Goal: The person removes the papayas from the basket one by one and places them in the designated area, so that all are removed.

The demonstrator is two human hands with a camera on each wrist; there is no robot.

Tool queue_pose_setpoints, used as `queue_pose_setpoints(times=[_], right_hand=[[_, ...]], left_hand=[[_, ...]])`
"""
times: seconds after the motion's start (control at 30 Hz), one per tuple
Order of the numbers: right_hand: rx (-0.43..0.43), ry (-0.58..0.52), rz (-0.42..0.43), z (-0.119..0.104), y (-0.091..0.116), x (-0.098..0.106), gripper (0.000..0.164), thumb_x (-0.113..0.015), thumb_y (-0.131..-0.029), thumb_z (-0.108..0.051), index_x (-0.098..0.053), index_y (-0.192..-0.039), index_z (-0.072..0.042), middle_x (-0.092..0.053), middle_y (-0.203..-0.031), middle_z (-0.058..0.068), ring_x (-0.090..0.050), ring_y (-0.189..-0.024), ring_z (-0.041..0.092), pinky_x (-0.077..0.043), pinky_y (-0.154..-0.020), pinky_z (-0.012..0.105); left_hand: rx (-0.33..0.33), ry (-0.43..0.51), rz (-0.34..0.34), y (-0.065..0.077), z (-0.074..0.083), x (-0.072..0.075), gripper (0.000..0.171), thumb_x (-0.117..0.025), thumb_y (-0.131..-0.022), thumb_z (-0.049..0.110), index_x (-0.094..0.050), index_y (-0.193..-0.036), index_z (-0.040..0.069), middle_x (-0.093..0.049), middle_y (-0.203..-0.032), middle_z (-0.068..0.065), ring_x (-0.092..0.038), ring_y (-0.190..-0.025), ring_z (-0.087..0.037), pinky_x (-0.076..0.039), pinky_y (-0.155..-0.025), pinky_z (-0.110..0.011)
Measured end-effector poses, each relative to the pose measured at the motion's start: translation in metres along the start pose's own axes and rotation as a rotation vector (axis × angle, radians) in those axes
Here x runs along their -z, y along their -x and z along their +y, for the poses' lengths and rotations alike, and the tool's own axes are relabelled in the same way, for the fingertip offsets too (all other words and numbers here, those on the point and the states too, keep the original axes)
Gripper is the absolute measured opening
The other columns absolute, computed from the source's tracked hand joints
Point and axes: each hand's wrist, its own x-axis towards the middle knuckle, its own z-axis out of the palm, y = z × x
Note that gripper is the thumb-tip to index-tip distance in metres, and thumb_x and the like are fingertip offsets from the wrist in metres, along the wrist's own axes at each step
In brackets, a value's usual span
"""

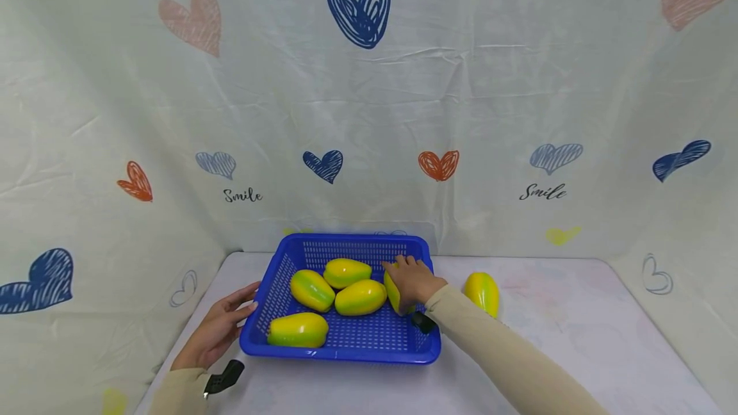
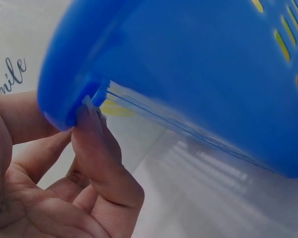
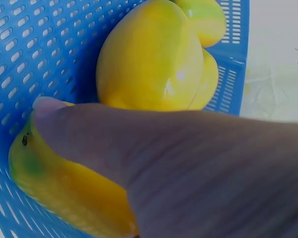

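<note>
The left grip (image 1: 212,330) pinches the blue basket (image 1: 340,355), the right grip (image 1: 412,283) holds a yellow fruit (image 3: 74,193) inside: apparently placing, next calling for release once settled, its underside being hidden.

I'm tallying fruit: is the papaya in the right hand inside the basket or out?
In: the papaya lies within the rim of the blue basket.

The basket (image 1: 340,355) looks smooth plastic; the fruits (image 1: 360,298), glossy; the backdrop (image 1: 369,101), faintly shiny.
</note>
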Motion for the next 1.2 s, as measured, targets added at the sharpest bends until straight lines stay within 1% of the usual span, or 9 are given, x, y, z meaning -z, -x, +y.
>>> queue_pose_setpoints(times=[0.17, 0.37, 0.5, 0.6, 0.73, 0.87, 1.0, 1.1, 1.2], right_hand=[[-0.011, 0.066, 0.018, -0.007, 0.002, -0.002, 0.099, -0.098, -0.073, -0.023, -0.048, -0.158, -0.011, -0.046, -0.158, 0.019, -0.043, -0.146, 0.040, -0.035, -0.124, 0.053], [-0.002, 0.136, 0.060, -0.008, 0.003, -0.002, 0.094, -0.099, -0.071, -0.029, -0.054, -0.152, -0.010, -0.055, -0.147, 0.019, -0.049, -0.139, 0.040, -0.040, -0.120, 0.055], [0.007, 0.154, 0.073, -0.007, 0.005, -0.002, 0.089, -0.097, -0.071, -0.032, -0.057, -0.148, -0.011, -0.057, -0.140, 0.018, -0.051, -0.134, 0.039, -0.040, -0.119, 0.055], [0.018, 0.165, 0.088, -0.009, 0.008, 0.000, 0.089, -0.096, -0.072, -0.034, -0.056, -0.148, -0.012, -0.057, -0.141, 0.018, -0.051, -0.135, 0.040, -0.040, -0.119, 0.055], [0.036, 0.182, 0.141, -0.010, 0.013, 0.003, 0.094, -0.095, -0.073, -0.039, -0.054, -0.152, -0.011, -0.055, -0.147, 0.020, -0.049, -0.139, 0.041, -0.038, -0.120, 0.055], [0.062, 0.164, 0.215, -0.008, 0.021, 0.008, 0.098, -0.098, -0.071, -0.042, -0.054, -0.153, -0.009, -0.053, -0.149, 0.022, -0.048, -0.140, 0.042, -0.037, -0.120, 0.055], [0.101, 0.153, 0.301, -0.005, 0.030, 0.011, 0.102, -0.100, -0.068, -0.042, -0.054, -0.152, -0.007, -0.054, -0.147, 0.024, -0.050, -0.137, 0.043, -0.037, -0.120, 0.057], [0.130, 0.147, 0.375, -0.002, 0.037, 0.013, 0.102, -0.100, -0.068, -0.041, -0.054, -0.152, -0.005, -0.054, -0.146, 0.025, -0.051, -0.134, 0.045, -0.039, -0.118, 0.058], [0.146, 0.126, 0.425, 0.001, 0.045, 0.017, 0.100, -0.100, -0.069, -0.040, -0.054, -0.152, -0.005, -0.053, -0.146, 0.026, -0.050, -0.133, 0.046, -0.039, -0.118, 0.060]], left_hand=[[-0.004, -0.004, -0.007, 0.001, 0.000, 0.001, 0.062, -0.053, -0.111, 0.010, -0.027, -0.167, 0.002, -0.035, -0.158, -0.024, -0.067, -0.104, -0.012, -0.060, -0.090, -0.027], [-0.012, -0.006, -0.022, 0.002, 0.000, 0.000, 0.062, -0.054, -0.111, 0.010, -0.027, -0.166, 0.002, -0.035, -0.158, -0.023, -0.066, -0.105, -0.012, -0.060, -0.090, -0.027], [-0.015, 0.002, -0.026, 0.002, -0.001, 0.001, 0.063, -0.054, -0.111, 0.010, -0.026, -0.166, 0.002, -0.036, -0.157, -0.022, -0.067, -0.104, -0.012, -0.060, -0.090, -0.028], [-0.018, 0.005, -0.028, 0.002, -0.001, 0.001, 0.063, -0.054, -0.111, 0.011, -0.026, -0.166, 0.002, -0.037, -0.156, -0.022, -0.067, -0.104, -0.012, -0.060, -0.090, -0.028], [-0.018, 0.005, -0.028, 0.003, 0.000, 0.001, 0.063, -0.054, -0.111, 0.011, -0.026, -0.167, 0.002, -0.037, -0.156, -0.022, -0.067, -0.104, -0.012, -0.060, -0.090, -0.027], [-0.016, 0.005, -0.027, 0.003, 0.000, 0.000, 0.063, -0.054, -0.111, 0.011, -0.025, -0.167, 0.001, -0.035, -0.158, -0.023, -0.067, -0.104, -0.012, -0.060, -0.090, -0.027], [-0.011, -0.001, -0.022, 0.003, 0.001, -0.001, 0.062, -0.053, -0.111, 0.010, -0.026, -0.167, 0.002, -0.034, -0.159, -0.024, -0.067, -0.104, -0.012, -0.060, -0.090, -0.027], [-0.004, -0.007, -0.013, 0.002, 0.001, -0.001, 0.062, -0.052, -0.112, 0.010, -0.026, -0.167, 0.003, -0.032, -0.161, -0.025, -0.066, -0.104, -0.012, -0.060, -0.090, -0.027], [0.002, -0.007, -0.007, 0.002, 0.001, -0.001, 0.062, -0.051, -0.112, 0.010, -0.025, -0.167, 0.003, -0.029, -0.163, -0.026, -0.066, -0.104, -0.011, -0.060, -0.089, -0.026]])
